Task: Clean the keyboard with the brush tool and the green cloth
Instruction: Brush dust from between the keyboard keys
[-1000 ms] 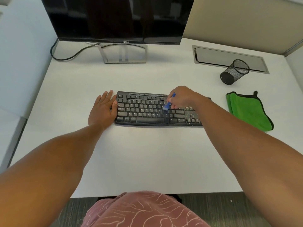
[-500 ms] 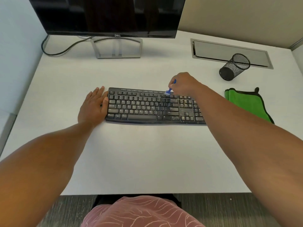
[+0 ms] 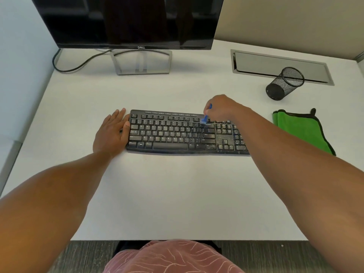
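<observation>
The keyboard [image 3: 187, 133] lies long axis left-right on the desk [image 3: 177, 194], left hand [image 3: 112, 133] flat against its left end, right hand [image 3: 221, 108] pinching the brush [image 3: 205, 117], bristles down-left on the upper keys, cloth [image 3: 301, 129] right.

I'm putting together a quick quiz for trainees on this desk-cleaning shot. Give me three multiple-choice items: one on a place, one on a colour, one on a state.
1. Where does the cloth lie?
A. right of the keyboard
B. under the monitor
C. on the keyboard

2. What colour is the brush?
A. red
B. blue
C. yellow

3. How is the left hand?
A. fist on the desk
B. flat against the keyboard's left end
C. gripping the cloth

Answers: 1 A, it sits on the desk past the right arm. 2 B, blue shows below the right hand. 3 B, fingers are straight.
</observation>
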A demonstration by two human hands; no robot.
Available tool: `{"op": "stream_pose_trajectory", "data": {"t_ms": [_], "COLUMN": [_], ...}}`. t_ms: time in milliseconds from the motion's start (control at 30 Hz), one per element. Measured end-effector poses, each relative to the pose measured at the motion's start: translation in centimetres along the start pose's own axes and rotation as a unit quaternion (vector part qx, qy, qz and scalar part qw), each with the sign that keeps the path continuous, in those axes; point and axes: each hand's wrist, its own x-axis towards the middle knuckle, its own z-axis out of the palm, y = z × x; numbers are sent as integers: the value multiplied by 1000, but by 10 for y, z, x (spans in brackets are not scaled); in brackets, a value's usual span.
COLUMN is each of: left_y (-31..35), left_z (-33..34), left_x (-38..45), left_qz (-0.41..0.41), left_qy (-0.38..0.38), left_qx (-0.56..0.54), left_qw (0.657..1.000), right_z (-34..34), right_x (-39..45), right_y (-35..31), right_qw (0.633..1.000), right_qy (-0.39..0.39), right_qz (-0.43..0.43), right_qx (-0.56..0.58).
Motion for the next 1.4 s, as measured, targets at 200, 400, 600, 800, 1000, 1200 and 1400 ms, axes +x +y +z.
{"op": "stream_pose_trajectory", "data": {"t_ms": [200, 400, 600, 800, 1000, 1200, 1400], "left_y": [-1, 1, 3, 2, 1, 3, 3], "left_z": [1, -1, -1, -2, -1, -2, -3], "left_x": [1, 0, -1, 0, 0, 0, 0], "left_qz": [-3, -6, -6, -7, -9, -13, -15], "left_qy": [-1, -2, -3, -3, -2, -2, -3], "left_qx": [6, 3, 3, 2, 4, -1, -4], "left_qw": [1000, 1000, 1000, 1000, 1000, 1000, 1000], "right_z": [-9, 1, -3, 6, -4, 9, 3], "right_x": [1, 10, 15, 10, 13, 10, 19], "right_y": [3, 8, 8, 9, 13, 17, 8], "right_qw": [996, 1000, 997, 991, 970, 974, 945], "right_qy": [-45, -4, 61, 79, 114, 130, 127], "right_qz": [0, 18, 49, 103, 140, 158, 149], "right_qx": [75, -20, 1, -14, 163, 97, 261]}}
